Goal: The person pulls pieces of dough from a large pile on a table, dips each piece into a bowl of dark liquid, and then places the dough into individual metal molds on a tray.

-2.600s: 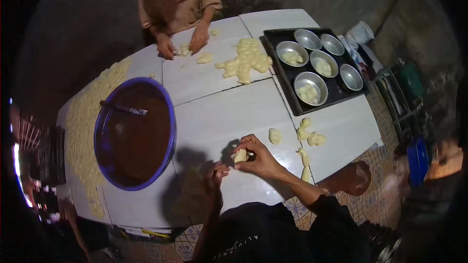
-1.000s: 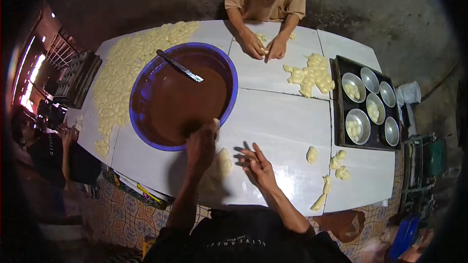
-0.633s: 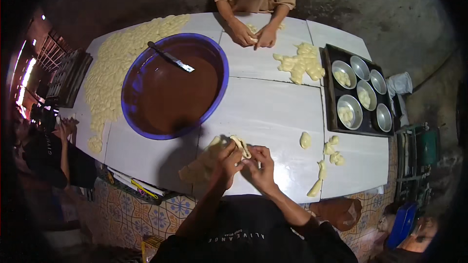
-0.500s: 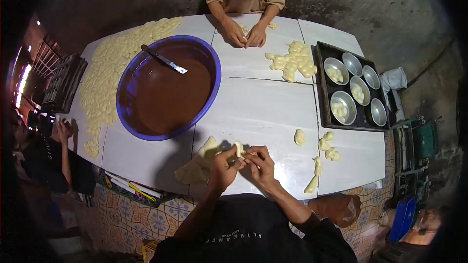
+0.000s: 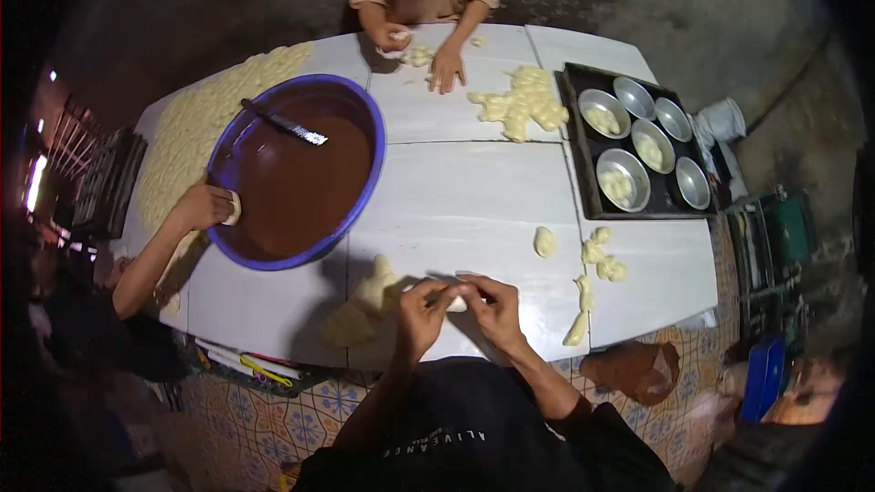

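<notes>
My left hand (image 5: 421, 317) and my right hand (image 5: 494, 310) meet just above the white table's near half, fingertips pinched together on a small pale piece of dough (image 5: 457, 302), mostly hidden by the fingers. Just left of them lies a larger flattened dough piece (image 5: 363, 308), partly in shadow. Several small dough lumps (image 5: 605, 262) and a stretched strip (image 5: 580, 308) lie to my right. Up and to the left stands a blue basin (image 5: 301, 255) of brown filling, with a dark-handled utensil (image 5: 284, 125) resting across it.
A dark tray (image 5: 647, 211) holds several metal pans, some with dough. Dough pieces cover the table's left side (image 5: 178, 141); another pile (image 5: 518, 102) sits beside the tray. A co-worker's hand (image 5: 205, 205) grips dough at the basin's rim. Another person's hands (image 5: 447, 64) work across the table.
My left hand has come back from the basin to my right one; the folded dough is now more covered by fingers. The left co-worker's hand has reached to the basin.
</notes>
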Demonstrator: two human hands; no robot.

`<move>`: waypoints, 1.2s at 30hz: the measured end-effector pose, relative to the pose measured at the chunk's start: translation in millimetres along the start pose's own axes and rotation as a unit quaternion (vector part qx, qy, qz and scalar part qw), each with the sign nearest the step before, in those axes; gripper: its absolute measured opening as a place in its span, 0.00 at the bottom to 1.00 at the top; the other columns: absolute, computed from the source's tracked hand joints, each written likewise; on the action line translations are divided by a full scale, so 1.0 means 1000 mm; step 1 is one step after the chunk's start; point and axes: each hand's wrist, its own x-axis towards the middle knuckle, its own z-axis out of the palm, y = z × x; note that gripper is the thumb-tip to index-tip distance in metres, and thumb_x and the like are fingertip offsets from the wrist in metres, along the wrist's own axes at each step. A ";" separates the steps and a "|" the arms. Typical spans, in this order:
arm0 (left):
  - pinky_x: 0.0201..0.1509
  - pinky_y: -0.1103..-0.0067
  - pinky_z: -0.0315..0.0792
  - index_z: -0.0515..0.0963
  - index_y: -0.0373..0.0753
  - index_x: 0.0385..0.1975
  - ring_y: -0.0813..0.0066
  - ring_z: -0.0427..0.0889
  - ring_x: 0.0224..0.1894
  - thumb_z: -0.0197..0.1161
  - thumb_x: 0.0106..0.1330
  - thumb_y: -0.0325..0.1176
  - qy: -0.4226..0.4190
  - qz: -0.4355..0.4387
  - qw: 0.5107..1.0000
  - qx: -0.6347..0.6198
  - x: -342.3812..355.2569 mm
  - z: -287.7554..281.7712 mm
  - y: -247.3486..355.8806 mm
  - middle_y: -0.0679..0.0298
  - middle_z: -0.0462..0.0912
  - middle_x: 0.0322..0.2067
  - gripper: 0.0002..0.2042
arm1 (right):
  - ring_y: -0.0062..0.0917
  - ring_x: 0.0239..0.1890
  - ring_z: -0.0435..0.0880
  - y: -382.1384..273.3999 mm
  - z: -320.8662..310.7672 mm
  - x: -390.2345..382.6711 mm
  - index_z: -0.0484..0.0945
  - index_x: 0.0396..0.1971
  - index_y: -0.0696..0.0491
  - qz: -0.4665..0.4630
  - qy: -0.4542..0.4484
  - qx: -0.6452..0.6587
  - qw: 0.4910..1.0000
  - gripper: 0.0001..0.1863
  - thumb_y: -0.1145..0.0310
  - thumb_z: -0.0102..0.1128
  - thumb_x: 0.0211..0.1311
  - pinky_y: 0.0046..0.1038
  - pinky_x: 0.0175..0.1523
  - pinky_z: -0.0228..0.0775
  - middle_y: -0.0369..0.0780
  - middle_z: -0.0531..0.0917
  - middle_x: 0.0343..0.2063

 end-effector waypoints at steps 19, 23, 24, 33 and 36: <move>0.49 0.77 0.76 0.75 0.32 0.44 0.67 0.77 0.51 0.55 0.60 0.15 0.010 0.096 0.994 0.057 0.009 -0.035 -0.051 0.56 0.76 0.43 0.13 | 0.44 0.54 0.72 0.051 -0.117 0.053 0.76 0.49 0.57 -0.121 0.139 -0.546 0.818 0.19 0.77 0.57 0.55 0.37 0.55 0.68 0.49 0.75 0.53; 0.48 0.80 0.75 0.77 0.31 0.40 0.73 0.78 0.48 0.55 0.63 0.17 -0.017 -0.023 0.991 -0.129 -0.003 -0.010 -0.047 0.57 0.77 0.45 0.09 | 0.35 0.49 0.75 0.072 -0.121 0.062 0.77 0.35 0.57 0.016 0.049 -0.418 0.907 0.14 0.85 0.61 0.46 0.31 0.47 0.73 0.44 0.78 0.39; 0.49 0.80 0.74 0.76 0.32 0.48 0.75 0.78 0.48 0.56 0.64 0.19 -0.025 -0.034 0.987 -0.156 -0.006 -0.004 -0.048 0.58 0.77 0.47 0.13 | 0.33 0.50 0.74 0.069 -0.111 0.059 0.78 0.38 0.56 0.081 0.069 -0.230 0.967 0.14 0.79 0.65 0.47 0.30 0.48 0.71 0.43 0.77 0.40; 0.47 0.81 0.72 0.77 0.30 0.49 0.75 0.78 0.45 0.60 0.65 0.26 0.080 -0.001 0.991 -0.110 -0.007 0.011 -0.011 0.56 0.80 0.47 0.13 | 0.22 0.43 0.74 -0.012 0.010 0.017 0.80 0.45 0.60 -0.046 0.053 0.000 0.998 0.12 0.74 0.61 0.62 0.19 0.45 0.68 0.40 0.72 0.44; 0.45 0.83 0.73 0.80 0.29 0.42 0.78 0.79 0.41 0.61 0.65 0.25 0.112 -0.072 0.984 -0.117 -0.007 0.010 0.002 0.57 0.83 0.40 0.09 | 0.27 0.50 0.71 0.002 0.009 0.022 0.80 0.46 0.57 -0.015 0.001 -0.004 1.000 0.18 0.59 0.54 0.67 0.27 0.54 0.64 0.41 0.72 0.43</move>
